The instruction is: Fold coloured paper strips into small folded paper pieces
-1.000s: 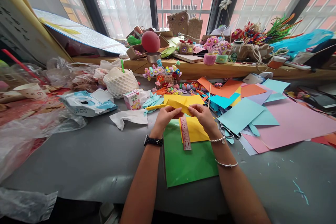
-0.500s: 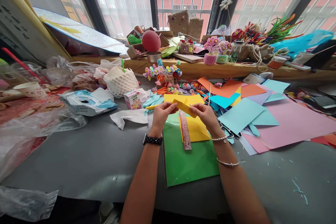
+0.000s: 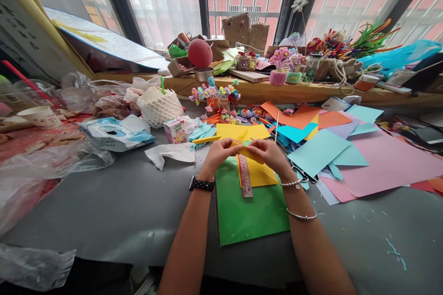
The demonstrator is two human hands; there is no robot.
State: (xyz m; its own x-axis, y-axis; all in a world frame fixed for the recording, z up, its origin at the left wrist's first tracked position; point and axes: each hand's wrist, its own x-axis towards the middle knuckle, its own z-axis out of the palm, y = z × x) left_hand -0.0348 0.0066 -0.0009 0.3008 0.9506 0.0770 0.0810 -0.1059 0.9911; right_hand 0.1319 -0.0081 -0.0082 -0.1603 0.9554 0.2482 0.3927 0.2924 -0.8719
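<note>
Between both hands is a small piece of folded yellow paper [image 3: 252,154], raised above the table. My left hand [image 3: 219,156] pinches its left end between thumb and fingers. At the other end my right hand [image 3: 272,156] grips it the same way, thumbs close together. Below the hands a pink patterned ruler [image 3: 245,179] lies on a yellow sheet [image 3: 263,176], which rests on a green sheet [image 3: 252,221]. Another yellow sheet [image 3: 224,131] lies just beyond the fingers.
Scissors [image 3: 304,175] lie right of my right hand, partly under light-blue paper [image 3: 320,150]. A pink sheet [image 3: 391,166] spreads farther right. On the left are a wet-wipes pack [image 3: 117,133], a white tissue [image 3: 173,153] and a small box [image 3: 175,130]. Craft flowers [image 3: 216,94] stand behind.
Both hands have come slightly lower and closer together. The yellow paper has tilted and bent between them, showing less of its face.
</note>
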